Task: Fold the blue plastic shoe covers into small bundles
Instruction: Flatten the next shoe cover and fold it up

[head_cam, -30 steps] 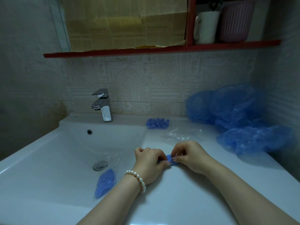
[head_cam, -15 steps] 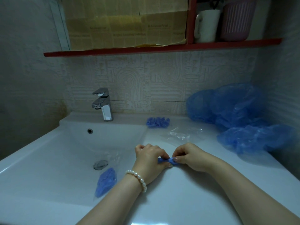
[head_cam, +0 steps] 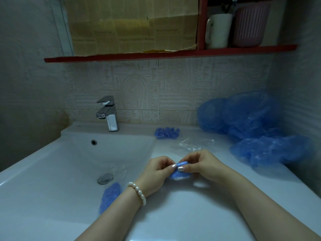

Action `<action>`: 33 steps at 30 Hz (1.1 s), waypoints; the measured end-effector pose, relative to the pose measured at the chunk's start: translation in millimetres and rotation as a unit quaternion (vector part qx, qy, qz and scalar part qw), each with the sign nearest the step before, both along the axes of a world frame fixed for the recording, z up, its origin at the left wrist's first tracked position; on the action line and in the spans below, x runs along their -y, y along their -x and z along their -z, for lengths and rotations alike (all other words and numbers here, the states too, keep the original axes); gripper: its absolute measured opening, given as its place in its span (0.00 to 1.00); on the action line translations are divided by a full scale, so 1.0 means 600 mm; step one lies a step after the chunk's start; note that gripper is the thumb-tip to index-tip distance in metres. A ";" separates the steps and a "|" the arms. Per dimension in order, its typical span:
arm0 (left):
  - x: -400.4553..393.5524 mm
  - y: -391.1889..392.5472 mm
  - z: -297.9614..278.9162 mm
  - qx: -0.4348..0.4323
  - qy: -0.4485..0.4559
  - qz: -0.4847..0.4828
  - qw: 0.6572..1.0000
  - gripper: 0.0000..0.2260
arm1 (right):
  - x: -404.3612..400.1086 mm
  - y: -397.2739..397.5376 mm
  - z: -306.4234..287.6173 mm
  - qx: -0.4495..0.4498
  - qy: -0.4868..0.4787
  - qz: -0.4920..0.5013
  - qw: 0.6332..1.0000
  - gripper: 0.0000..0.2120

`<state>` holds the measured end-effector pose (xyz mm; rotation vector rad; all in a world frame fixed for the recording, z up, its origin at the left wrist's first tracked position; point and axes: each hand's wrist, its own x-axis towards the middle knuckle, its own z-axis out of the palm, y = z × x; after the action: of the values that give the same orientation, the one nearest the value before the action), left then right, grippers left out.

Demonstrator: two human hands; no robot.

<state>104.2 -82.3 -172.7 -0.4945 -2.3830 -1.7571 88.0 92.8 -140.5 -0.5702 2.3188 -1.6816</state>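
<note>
A small folded blue shoe cover is pinched between my two hands just above the white counter. My left hand, with a pearl bracelet on its wrist, grips the cover's left end with thumb and fingers. My right hand pinches its right end, fingers curled over the top. A pile of loose, unfolded blue shoe covers lies at the back right. A small folded blue bundle sits near the wall behind my hands.
The basin lies to the left with a chrome tap and drain; a blue bundle in clear wrap rests inside it. A clear plastic bag lies behind my hands. A red shelf carries a mug and a pink basket.
Both hands have lifted a little off the counter and turned the folded cover, so more of the blue bundle now shows under my fingertips.
</note>
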 end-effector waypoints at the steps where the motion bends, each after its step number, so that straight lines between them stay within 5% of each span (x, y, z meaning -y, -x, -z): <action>1: 0.002 0.000 -0.002 0.016 -0.058 0.013 0.998 0.06 | 0.002 0.000 -0.001 0.012 0.016 0.003 1.000 0.04; 4: 0.003 0.000 -0.003 0.000 -0.089 0.024 0.996 0.11 | 0.008 0.002 0.002 0.065 0.076 0.022 0.995 0.05; 10: -0.001 -0.007 0.009 -0.152 0.120 -0.106 0.975 0.13 | 0.008 0.006 0.003 0.114 0.112 0.052 0.986 0.12; 14: -0.011 -0.014 0.009 -0.228 0.218 -0.157 0.936 0.12 | 0.012 0.000 0.002 0.097 0.128 0.047 0.986 0.02; 19: -0.017 -0.028 -0.013 -0.033 -0.003 -0.019 0.999 0.05 | 0.011 -0.003 -0.004 0.046 0.132 0.033 0.990 0.06; 24: -0.017 -0.034 -0.032 0.101 -0.127 0.063 0.985 0.05 | 0.010 0.000 0.002 0.044 0.129 -0.005 0.991 0.18; 28: -0.031 -0.015 -0.054 0.204 -0.205 0.118 0.950 0.06 | 0.004 0.006 -0.001 0.014 0.175 0.054 0.983 0.14; 33: -0.089 0.021 -0.070 0.117 -0.066 -0.010 0.991 0.10 | -0.022 0.034 -0.004 -0.072 0.177 0.234 0.953 0.14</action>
<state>91.5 -28.8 -130.7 -0.2597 -2.3847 -2.0487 67.4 106.3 -137.9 -0.2082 2.3999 -2.3730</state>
